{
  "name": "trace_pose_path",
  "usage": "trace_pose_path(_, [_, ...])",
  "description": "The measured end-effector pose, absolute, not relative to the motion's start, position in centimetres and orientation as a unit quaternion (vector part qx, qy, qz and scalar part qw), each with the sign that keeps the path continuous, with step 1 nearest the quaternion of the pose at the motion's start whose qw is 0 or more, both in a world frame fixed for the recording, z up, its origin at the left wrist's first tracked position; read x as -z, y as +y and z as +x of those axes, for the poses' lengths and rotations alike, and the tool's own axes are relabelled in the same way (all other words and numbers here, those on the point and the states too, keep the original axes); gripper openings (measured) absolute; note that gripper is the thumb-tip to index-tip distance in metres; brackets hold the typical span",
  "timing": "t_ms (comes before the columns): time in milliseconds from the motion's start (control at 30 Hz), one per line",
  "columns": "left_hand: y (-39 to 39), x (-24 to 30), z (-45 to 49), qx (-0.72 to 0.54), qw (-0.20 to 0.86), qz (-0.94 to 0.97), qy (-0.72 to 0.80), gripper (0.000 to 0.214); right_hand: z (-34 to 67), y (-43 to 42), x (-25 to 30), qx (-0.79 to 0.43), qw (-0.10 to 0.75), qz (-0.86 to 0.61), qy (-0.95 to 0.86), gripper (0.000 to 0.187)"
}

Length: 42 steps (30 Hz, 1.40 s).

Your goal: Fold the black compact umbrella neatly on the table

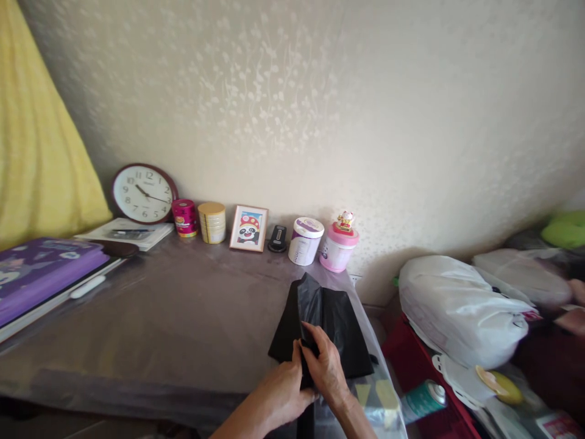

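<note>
Both the left hand [292, 383] and the right hand [325, 361] are pinching the black folded material [348, 329], which lies near the right edge of the table [192, 317]. Toward the left, the table gives wide room for moving, until the purple case [50, 271]; ahead, the white tub [305, 244] and pink tub [337, 253] limit it.

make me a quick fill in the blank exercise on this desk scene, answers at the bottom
1. The left hand and the right hand both grip a folded item whose colour is ____.
2. The small figurine sits on top of a jar whose lid is ____.
3. The framed picture shows a cartoon ____.
4. The face of the round clock is ____.

Missing words: black; pink; panda; white
</note>
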State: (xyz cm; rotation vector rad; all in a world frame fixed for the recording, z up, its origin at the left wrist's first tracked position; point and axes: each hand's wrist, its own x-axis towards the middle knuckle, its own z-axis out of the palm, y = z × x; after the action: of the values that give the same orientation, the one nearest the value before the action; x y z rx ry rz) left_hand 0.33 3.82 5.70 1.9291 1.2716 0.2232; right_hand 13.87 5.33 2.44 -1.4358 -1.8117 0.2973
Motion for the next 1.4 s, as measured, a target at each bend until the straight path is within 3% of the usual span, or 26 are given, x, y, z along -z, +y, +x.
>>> trace_pose_path(233, [4.0, -6.2, -0.7, -0.065, 0.375, 0.787, 0.486, 0.061, 13.5, 4.9, -3.2, -0.089, 0.364, -0.547, -0.748, 0.034])
trace_pose_path(433, [5.8, -8.0, -3.2, 0.044, 0.480, 0.744, 0.463, 0.040, 13.2, 4.0, -3.5, -0.071, 0.325, -0.511, -0.793, 0.032])
trace_pose_path(533, [7.0, -9.0, -4.1, -0.014, 0.502, 0.736, 0.454, 0.036, 12.9, 3.4, -4.1, -0.062, 0.297, -0.487, -0.819, 0.028])
trace_pose_path(733, [8.3, -7.1, -1.1, -0.300, 0.297, 0.810, 0.407, 0.035, 12.7, 3.2, -3.8, -0.075, 0.309, -0.465, -0.826, 0.031])
trace_pose_path(867, [9.4, -4.7, 1.6, -0.271, 0.264, 0.854, 0.356, 0.037, 13.0, 3.4, -2.9, -0.083, 0.350, -0.449, -0.818, 0.033])
trace_pose_path(1100, [12.6, -3.2, 2.6, -0.234, 0.283, 0.857, 0.361, 0.038, 13.2, 3.2, -3.5, -0.100, 0.345, -0.467, -0.808, 0.029])
trace_pose_path(1400, [16.0, 0.3, 3.7, -0.271, 0.173, 0.832, 0.452, 0.042, 13.4, 3.4, -3.1, -0.081, 0.342, -0.456, -0.818, 0.027])
